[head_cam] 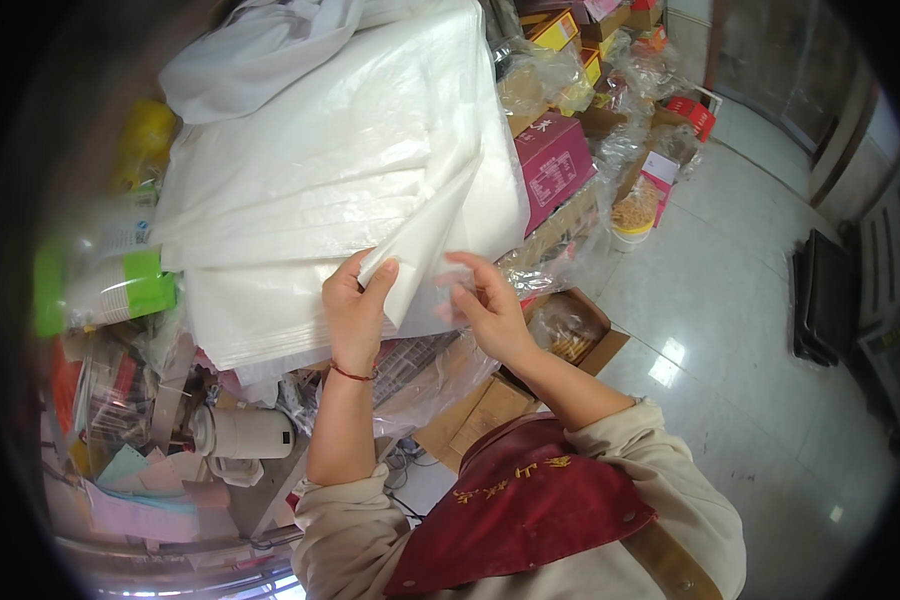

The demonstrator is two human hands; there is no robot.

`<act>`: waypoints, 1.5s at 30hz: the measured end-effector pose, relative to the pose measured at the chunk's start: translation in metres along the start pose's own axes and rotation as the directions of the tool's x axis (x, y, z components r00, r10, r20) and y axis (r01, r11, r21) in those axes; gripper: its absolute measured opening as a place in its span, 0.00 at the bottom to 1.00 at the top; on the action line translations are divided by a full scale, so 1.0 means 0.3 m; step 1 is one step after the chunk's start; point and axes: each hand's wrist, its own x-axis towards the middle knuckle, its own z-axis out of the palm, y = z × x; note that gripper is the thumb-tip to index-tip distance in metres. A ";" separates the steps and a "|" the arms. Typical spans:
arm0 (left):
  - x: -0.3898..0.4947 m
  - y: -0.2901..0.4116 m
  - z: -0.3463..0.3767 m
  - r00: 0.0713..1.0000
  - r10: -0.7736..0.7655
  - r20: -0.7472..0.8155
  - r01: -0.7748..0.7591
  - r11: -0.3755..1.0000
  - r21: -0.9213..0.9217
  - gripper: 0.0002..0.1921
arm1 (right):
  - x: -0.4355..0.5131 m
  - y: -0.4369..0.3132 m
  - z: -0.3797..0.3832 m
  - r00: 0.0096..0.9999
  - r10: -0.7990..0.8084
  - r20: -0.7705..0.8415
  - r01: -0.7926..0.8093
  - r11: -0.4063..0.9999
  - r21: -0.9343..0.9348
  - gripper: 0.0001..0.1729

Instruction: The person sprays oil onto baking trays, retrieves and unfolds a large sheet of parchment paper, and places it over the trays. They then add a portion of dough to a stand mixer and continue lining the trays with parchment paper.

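A thick stack of white translucent plastic sheets or bags [307, 180] lies before me, its top layers creased and partly folded over. My left hand [356, 296] pinches the folded edge of the upper layers between thumb and fingers at the near side of the stack. Just right of it, my right hand [487, 300] has its thumb and fingers apart, beside a thin clear layer at the stack's corner; some of its fingertips look blurred or lie behind the film. A greyish white cloth or bag [255, 67] lies over the stack's far left part.
Wrapped cups in green-ended packaging [112, 289] lie at the left. A white electric kettle [244, 433] and coloured papers [146, 495] are at the lower left. A maroon box [553, 169], clear plastic wrap and an open carton [607, 349] line the right side. A black chair [821, 300] stands far right.
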 end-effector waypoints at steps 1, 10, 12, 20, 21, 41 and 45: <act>-0.006 0.002 0.005 1.000 0.005 0.023 -0.003 0.997 -0.075 0.12 | 0.014 -0.006 0.006 0.995 0.095 -0.003 -0.095 0.995 0.012 0.24; -0.017 0.000 0.009 0.979 -0.162 0.125 0.193 0.932 -0.306 0.12 | 0.104 -0.003 0.046 0.968 -0.251 0.021 0.241 0.902 -0.358 0.17; -0.016 -0.003 0.001 0.974 -0.186 0.130 0.217 0.932 -0.290 0.13 | 0.108 0.009 0.039 0.985 -0.175 0.003 0.166 0.932 -0.323 0.16; 0.000 -0.024 -0.002 0.962 -0.254 0.097 0.272 0.903 -0.331 0.15 | 0.048 0.016 0.022 0.977 -0.208 -0.036 0.209 0.977 0.033 0.06; 0.000 -0.023 0.000 0.964 -0.251 0.085 0.264 0.901 -0.345 0.15 | 0.042 0.008 0.015 0.978 -0.205 -0.041 0.208 0.976 0.065 0.07; -0.033 -0.048 0.042 0.984 -0.168 0.055 0.176 0.950 -0.259 0.13 | 0.098 0.022 -0.040 0.999 -0.013 0.030 0.020 0.970 -0.243 0.08; -0.029 -0.052 0.046 0.986 -0.167 0.028 0.168 0.944 -0.284 0.13 | 0.062 0.033 -0.020 0.990 -0.087 -0.115 0.085 0.996 -0.021 0.07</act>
